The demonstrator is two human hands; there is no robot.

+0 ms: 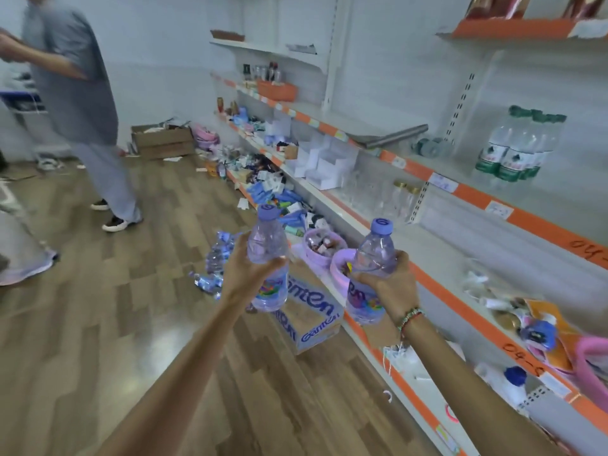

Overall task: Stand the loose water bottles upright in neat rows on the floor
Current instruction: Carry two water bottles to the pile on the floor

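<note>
My left hand [245, 274] grips a clear water bottle [267, 248] with a purple cap, held upright in the air. My right hand [393, 286] grips a second such bottle [375, 255], also upright, beside the shelf edge. Both bottles hang above an open Ganten carton [312, 324] on the wooden floor. Further back on the floor lies a heap of loose bottles [217, 264] in torn wrap, partly hidden behind my left hand.
Long shelving with orange edges [460, 291] runs along the right, cluttered with goods; green-label bottles [513, 153] stand on a higher shelf. Two pink tubs [320, 250] sit by the carton. A person in grey [82, 110] stands at the back left near a cardboard box [163, 143].
</note>
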